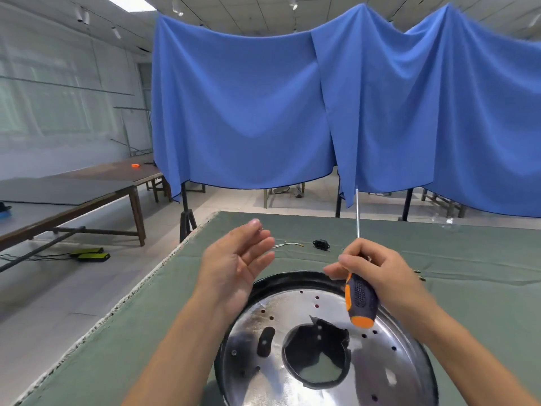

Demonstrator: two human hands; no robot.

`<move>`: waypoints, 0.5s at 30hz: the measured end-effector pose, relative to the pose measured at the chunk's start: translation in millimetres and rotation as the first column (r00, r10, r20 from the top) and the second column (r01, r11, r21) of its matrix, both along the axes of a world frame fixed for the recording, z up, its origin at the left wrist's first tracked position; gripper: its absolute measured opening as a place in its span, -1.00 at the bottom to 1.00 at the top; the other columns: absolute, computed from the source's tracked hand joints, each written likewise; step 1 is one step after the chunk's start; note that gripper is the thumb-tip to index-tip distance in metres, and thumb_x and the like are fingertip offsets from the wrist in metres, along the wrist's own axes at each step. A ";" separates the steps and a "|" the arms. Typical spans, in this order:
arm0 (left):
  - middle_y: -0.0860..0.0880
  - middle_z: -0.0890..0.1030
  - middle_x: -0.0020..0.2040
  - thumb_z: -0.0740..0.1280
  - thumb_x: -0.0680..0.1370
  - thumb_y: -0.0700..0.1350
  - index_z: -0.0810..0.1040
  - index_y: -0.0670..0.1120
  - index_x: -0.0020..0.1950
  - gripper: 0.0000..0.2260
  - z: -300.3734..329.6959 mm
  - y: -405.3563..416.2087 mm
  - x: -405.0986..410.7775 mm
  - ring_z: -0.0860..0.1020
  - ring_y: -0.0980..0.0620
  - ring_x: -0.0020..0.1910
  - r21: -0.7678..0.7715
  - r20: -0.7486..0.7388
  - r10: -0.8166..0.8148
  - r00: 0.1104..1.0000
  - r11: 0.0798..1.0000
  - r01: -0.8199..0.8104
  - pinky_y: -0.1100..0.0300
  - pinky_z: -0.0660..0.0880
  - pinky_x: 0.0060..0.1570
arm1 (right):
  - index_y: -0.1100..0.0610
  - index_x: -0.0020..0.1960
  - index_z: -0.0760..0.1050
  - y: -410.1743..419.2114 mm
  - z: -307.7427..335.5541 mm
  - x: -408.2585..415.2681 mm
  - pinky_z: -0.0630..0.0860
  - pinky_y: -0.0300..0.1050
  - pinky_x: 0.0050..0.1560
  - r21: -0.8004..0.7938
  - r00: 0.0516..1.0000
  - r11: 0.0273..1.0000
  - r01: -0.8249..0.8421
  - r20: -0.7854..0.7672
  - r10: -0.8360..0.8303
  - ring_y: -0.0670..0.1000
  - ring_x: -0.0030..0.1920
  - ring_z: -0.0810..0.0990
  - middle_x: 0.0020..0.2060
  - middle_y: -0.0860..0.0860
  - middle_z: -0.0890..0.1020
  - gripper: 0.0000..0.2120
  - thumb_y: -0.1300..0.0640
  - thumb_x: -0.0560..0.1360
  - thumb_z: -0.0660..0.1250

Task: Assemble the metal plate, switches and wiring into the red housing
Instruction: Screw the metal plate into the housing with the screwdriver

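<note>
blue curtains (248, 112) hang behind; long wooden tables (73, 197) stand left on pale floor (87, 288).

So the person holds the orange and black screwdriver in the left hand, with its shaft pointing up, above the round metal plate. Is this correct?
Not quite. The head view shows the screwdriver in the right hand, not the left. The left hand is open and holds nothing. The rest is right: the shaft points up, above the round metal plate.
</note>
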State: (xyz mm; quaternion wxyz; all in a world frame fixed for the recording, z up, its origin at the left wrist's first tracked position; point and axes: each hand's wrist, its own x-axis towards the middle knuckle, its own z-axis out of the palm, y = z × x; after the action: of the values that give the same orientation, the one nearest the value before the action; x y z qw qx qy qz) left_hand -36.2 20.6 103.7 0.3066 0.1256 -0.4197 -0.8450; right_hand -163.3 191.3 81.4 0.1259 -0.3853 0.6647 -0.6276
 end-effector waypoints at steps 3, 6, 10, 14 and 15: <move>-0.08 0.64 -0.34 0.41 0.34 -0.22 0.58 -0.20 -0.16 -0.89 -9.1 10.2 -4.8 0.61 0.11 -0.44 -0.019 0.079 -0.091 0.993 0.996 0.092 0.31 0.54 -0.49 | -0.03 0.13 0.49 -1.5 1.0 7.9 0.53 -0.18 -0.37 0.132 0.998 0.991 -0.038 -0.048 0.044 0.15 -0.39 0.66 -0.10 0.15 0.62 -0.72 0.31 0.55 0.23; -0.10 0.66 -0.31 0.36 0.44 -0.33 0.57 -0.24 -0.05 -0.89 -18.9 6.4 -3.8 0.62 0.09 -0.42 0.059 0.097 -0.072 0.993 0.996 0.066 0.29 0.55 -0.47 | -0.41 0.35 0.11 -6.4 -4.4 11.1 0.53 -0.20 -0.30 0.311 0.958 0.949 0.044 -0.282 0.048 0.04 -0.47 0.61 -0.09 -0.08 0.62 -0.36 0.24 0.56 0.21; -0.13 0.66 -0.32 0.29 0.51 -0.36 0.57 -0.32 -0.04 -0.91 -29.0 -5.3 2.1 0.65 0.05 -0.39 0.136 0.096 -0.013 0.995 0.991 0.000 0.28 0.56 -0.46 | -0.41 0.34 -0.02 -13.6 -15.5 14.6 0.56 0.00 -0.05 0.337 0.938 0.934 0.118 -0.347 0.007 -0.02 -0.42 0.63 -0.11 -0.28 0.64 -0.25 0.20 0.50 0.34; -0.20 0.66 -0.30 0.25 0.53 -0.37 0.53 -0.33 -0.10 -0.92 -31.2 -12.8 5.4 0.67 -0.02 -0.36 0.232 0.050 0.027 0.998 0.972 -0.038 0.23 0.59 -0.43 | -0.31 0.04 0.34 -12.7 -13.1 13.7 0.55 0.05 -0.03 0.311 0.918 0.941 0.131 -0.396 0.003 -0.07 -0.37 0.65 -0.07 -0.34 0.63 -0.64 0.06 0.44 0.41; -0.21 0.67 -0.29 0.26 0.53 -0.36 0.52 -0.32 -0.10 -0.94 -30.6 -14.8 6.4 0.68 -0.02 -0.35 0.260 0.021 0.041 0.999 0.964 -0.045 0.22 0.60 -0.41 | -0.31 0.02 0.39 -11.4 -12.1 13.5 0.56 0.04 -0.06 0.298 0.909 0.945 0.137 -0.418 0.000 -0.09 -0.36 0.65 -0.09 -0.33 0.64 -0.71 0.00 0.44 0.41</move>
State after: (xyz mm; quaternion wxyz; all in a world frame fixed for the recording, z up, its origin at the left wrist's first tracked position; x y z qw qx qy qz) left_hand -29.8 5.9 73.1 0.3024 0.1805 -0.3045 -0.8850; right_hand -149.9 179.9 69.3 0.0214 -0.4593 0.7826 -0.4197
